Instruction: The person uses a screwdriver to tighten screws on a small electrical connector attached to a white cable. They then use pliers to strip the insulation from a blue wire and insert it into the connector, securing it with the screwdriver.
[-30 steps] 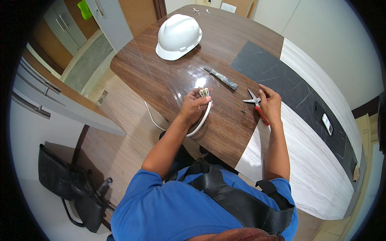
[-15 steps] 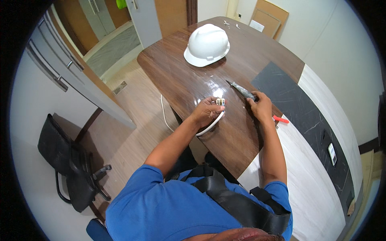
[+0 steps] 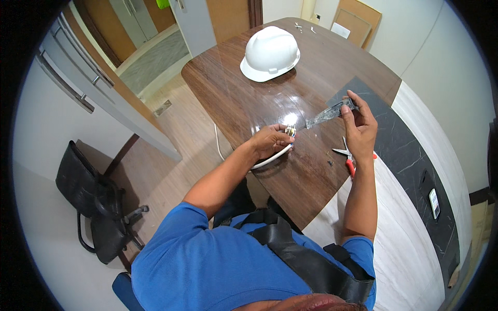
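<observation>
Near the frame's centre, a connector (image 3: 291, 132) on a white cable (image 3: 274, 161) is held in the grip of the left hand (image 3: 268, 141). Farther right, a grey tool (image 3: 328, 115) is pinched by the right hand (image 3: 361, 128).

No text, label, brand, number or sign can be read. Any marks on the small white device (image 3: 434, 203) at the right side of the surface (image 3: 306, 194) are too small to make out, and the white sheet (image 3: 340, 30) near the far edge is too distant to read.
</observation>
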The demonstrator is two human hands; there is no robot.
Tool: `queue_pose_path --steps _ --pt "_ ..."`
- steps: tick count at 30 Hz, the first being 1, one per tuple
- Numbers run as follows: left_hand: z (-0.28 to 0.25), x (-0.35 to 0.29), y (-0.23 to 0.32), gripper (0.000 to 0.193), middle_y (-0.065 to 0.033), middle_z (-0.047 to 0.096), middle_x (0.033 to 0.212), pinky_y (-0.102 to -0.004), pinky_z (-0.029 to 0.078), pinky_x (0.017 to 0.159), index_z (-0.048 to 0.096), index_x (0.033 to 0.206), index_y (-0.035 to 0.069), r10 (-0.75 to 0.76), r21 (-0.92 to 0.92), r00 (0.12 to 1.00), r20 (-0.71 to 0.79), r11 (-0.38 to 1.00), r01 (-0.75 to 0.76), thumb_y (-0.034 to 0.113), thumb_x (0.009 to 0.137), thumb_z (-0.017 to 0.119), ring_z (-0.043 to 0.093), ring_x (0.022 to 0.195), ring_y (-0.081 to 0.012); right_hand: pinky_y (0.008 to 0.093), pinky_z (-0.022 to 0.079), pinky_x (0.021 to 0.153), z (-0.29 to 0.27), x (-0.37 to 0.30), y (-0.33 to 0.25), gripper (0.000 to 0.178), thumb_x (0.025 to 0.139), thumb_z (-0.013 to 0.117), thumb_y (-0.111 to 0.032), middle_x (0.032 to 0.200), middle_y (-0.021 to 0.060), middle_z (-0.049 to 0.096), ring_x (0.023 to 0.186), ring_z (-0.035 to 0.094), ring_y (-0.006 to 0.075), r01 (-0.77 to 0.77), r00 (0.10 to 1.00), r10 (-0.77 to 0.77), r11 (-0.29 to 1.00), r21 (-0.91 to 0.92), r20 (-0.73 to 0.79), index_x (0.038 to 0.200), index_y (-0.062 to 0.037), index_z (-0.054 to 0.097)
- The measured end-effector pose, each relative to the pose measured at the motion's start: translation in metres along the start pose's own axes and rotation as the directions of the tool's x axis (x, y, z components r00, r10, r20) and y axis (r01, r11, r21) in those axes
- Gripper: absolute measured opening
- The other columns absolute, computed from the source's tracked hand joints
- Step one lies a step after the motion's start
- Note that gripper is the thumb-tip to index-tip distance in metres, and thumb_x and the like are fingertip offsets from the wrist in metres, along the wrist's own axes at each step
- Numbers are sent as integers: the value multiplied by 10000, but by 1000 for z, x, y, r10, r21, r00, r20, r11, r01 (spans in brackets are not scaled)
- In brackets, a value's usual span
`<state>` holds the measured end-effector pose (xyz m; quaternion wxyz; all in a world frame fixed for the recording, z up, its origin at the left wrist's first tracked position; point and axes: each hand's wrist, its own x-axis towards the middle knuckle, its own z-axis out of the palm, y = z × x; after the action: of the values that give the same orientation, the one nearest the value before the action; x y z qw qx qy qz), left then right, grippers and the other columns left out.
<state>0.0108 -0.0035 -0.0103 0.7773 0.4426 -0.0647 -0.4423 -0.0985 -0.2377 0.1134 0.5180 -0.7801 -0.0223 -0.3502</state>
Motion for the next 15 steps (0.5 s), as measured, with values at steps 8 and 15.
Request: queue_pose_path --steps 8,15 --pt "2 0 3 386 -133 697 1085 -254 634 647 558 1169 -16 -40 78 999 25 996 38 -58 844 762 711 802 -177 241 515 765 4 -3 2 375 979 713 -133 1100 63 684 884 633 109 75 997 -75 997 -27 16 1339 -39 667" --pt "9 -4 2 347 -125 716 1061 -236 610 614 568 1153 -15 -12 75 999 -51 997 16 -59 858 744 716 789 -180 276 522 814 6 -3 4 366 971 715 -149 1100 85 693 913 639 131 70 997 -68 994 -82 30 1318 -37 683"
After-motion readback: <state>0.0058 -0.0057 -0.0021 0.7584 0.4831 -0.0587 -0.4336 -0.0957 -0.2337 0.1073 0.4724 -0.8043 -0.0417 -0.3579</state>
